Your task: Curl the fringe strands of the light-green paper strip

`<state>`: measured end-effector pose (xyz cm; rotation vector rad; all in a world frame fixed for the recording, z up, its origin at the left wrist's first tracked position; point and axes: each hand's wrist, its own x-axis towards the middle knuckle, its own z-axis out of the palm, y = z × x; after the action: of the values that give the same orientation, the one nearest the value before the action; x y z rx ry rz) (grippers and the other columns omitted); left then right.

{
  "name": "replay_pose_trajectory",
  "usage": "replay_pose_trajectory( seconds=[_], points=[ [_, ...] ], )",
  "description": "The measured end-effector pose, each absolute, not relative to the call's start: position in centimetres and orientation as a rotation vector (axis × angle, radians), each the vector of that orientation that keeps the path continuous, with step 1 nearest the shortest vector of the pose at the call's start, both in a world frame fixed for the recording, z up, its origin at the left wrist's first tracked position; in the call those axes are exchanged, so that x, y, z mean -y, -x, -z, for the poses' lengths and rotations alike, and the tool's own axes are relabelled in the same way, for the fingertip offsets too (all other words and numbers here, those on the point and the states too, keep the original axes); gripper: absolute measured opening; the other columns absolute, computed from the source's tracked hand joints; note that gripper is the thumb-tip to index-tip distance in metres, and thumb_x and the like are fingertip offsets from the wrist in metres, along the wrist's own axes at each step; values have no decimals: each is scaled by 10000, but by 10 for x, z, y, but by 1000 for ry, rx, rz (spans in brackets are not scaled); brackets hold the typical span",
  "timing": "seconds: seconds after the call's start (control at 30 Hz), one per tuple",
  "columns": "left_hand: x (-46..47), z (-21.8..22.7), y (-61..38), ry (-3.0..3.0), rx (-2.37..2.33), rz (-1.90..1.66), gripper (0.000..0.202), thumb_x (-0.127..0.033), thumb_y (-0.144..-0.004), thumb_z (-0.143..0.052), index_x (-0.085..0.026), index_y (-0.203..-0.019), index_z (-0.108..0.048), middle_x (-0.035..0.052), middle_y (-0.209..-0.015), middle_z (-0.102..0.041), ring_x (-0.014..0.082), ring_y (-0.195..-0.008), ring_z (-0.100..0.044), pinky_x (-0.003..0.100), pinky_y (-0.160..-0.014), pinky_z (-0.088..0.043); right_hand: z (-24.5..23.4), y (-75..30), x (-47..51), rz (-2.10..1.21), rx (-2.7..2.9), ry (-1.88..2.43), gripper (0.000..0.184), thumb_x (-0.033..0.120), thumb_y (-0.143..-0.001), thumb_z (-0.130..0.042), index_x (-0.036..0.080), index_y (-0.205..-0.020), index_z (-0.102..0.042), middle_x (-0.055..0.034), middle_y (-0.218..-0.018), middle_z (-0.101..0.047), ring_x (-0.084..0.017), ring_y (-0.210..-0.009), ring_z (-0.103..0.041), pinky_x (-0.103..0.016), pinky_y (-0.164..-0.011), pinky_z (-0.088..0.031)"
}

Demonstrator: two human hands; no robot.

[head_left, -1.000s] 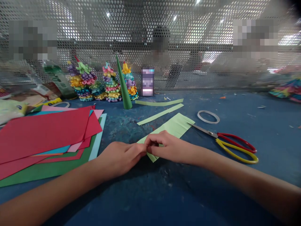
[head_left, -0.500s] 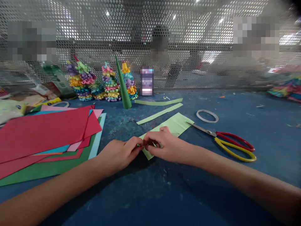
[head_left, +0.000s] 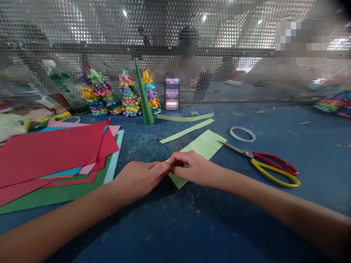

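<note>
A light green paper piece lies slantwise on the blue table, with creases near its far end. At its near left end my left hand is closed, thumb and fingertips pinched together. My right hand is closed too, its curled fingertips meeting those of the left over the paper's edge. What the fingertips pinch is hidden. Scissors with one red and one yellow handle lie to the right, blade tip over the paper's far corner. Two narrow green strips lie beyond the paper.
Coloured paper sheets are stacked at the left. A green paper cone stands before several frilled paper trees. A tape roll lies at the right. A phone leans on the perforated metal screen; people sit behind it.
The pinched fingertips of both hands have shifted slightly right. The paper's near corner has also moved a little right. Scissors and strips stay in place.
</note>
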<state>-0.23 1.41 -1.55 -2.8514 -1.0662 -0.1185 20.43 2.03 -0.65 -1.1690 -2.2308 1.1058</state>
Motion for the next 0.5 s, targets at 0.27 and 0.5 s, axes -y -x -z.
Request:
replay_pose_trajectory(
  seconds=[0.27, 0.5],
  points=[
    [-13, 18, 4, 2798, 882, 216, 185, -220, -926, -342, -214, -1030, -495, -17, -790, -657, 120, -585, -611, 194, -457, -356, 15, -204, -23, -1276, 2131, 1199, 110, 178, -773, -459, 195, -782, -568, 12, -718, -557, -115, -660, -486, -222, -568, -368],
    [-12, 21, 5, 2792, 931, 336, 217, -301, -962, -303, -202, -988, -495, -20, -730, -664, 133, -524, -597, 212, -435, -324, 5, -206, -19, -968, 2296, 1154, 93, 163, -763, -491, 199, -802, -568, 22, -698, -566, -121, -676, -505, -253, -649, -368]
  ],
)
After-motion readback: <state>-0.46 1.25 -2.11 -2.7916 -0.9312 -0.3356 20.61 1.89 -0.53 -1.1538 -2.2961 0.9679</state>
